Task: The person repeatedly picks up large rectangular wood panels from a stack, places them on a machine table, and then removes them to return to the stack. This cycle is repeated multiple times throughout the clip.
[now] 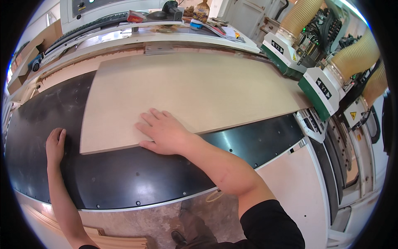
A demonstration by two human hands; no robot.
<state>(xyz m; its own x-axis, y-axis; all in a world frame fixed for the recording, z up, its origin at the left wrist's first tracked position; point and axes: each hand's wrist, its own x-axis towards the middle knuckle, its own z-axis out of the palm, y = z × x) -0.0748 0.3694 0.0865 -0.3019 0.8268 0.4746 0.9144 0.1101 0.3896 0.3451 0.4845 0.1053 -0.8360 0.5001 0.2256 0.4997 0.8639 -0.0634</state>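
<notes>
A large pale beige board (186, 91) lies flat on a black tabletop (132, 178), its near left corner pointing toward me. My right hand (163, 133) rests palm down on the board close to its near edge, fingers spread and holding nothing. Left of the board, and apart from it, my left hand (55, 145) is over the black surface. Its thumb stands a little away from the loosely bent fingers, with nothing visible between them; some fingertips are hidden. At the right, the board's far end reaches the machine heads.
Two white machine heads with green skirts, one nearer (321, 93) and one farther (284, 56), stand at the right under ribbed hoses (354, 54). A shelf (157, 35) behind the board bears a keyboard (89, 29) and small items. Wooden strips (116, 240) lie low at left.
</notes>
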